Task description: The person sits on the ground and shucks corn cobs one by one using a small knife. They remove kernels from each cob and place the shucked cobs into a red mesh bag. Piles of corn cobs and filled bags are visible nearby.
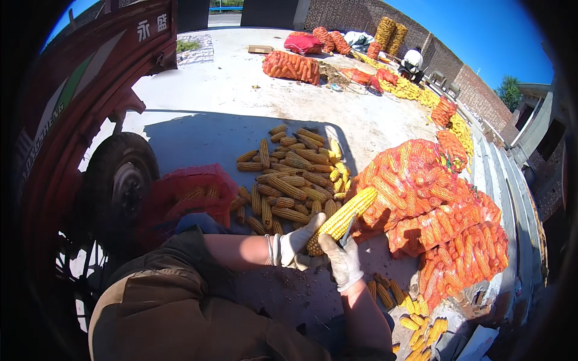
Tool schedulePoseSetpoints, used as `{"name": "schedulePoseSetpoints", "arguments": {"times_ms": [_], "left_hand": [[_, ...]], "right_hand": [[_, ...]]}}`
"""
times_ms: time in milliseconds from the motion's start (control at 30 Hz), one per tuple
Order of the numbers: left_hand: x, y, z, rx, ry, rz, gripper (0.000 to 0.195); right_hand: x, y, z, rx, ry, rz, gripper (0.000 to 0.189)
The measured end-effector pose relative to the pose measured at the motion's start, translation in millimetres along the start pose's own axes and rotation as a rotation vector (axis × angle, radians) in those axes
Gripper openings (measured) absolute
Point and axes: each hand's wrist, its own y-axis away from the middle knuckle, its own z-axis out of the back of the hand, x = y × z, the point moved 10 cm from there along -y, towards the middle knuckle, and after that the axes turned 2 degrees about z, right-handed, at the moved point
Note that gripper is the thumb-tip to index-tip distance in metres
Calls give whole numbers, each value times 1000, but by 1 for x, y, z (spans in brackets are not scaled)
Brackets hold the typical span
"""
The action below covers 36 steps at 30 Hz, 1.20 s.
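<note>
A large yellow corn cob [347, 214] is held at its lower end between my two gloved hands, its tip pointing up and right. My left hand [301, 241], in a whitish work glove, grips the cob's left side and base. In my right hand [342, 261], also gloved, is a slim metal hand tool [349, 229] that lies against the cob's right side; its exact kind cannot be told. Beyond my hands spreads a pile of husked corn cobs [293, 176], partly in shadow. A red mesh sack [194, 185] with some cobs inside lies left of the pile.
Full orange mesh sacks of corn [406, 180] are stacked close on the right, with loose cobs [420, 325] below them. A red truck bed [108, 58] and its wheel [128, 176] stand at left. Far back, a person [412, 63] is beside a long corn heap [406, 90].
</note>
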Motion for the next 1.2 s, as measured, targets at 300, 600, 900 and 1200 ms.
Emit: {"name": "schedulePoseSetpoints", "arguments": {"times_ms": [300,600,900,1200], "left_hand": [[23,-7,49,-288,-199,59,40],[11,-14,70,-477,-289,-93,20],[-2,16,108,-766,-180,-87,26],[-180,113,172,-1181,303,-1016,49]], "right_hand": [[-6,17,4,120,395,29,44],[-26,6,49,52,92,-202,41],[16,23,65,-261,521,-136,59],[26,25,60,-209,535,-104,49]]}}
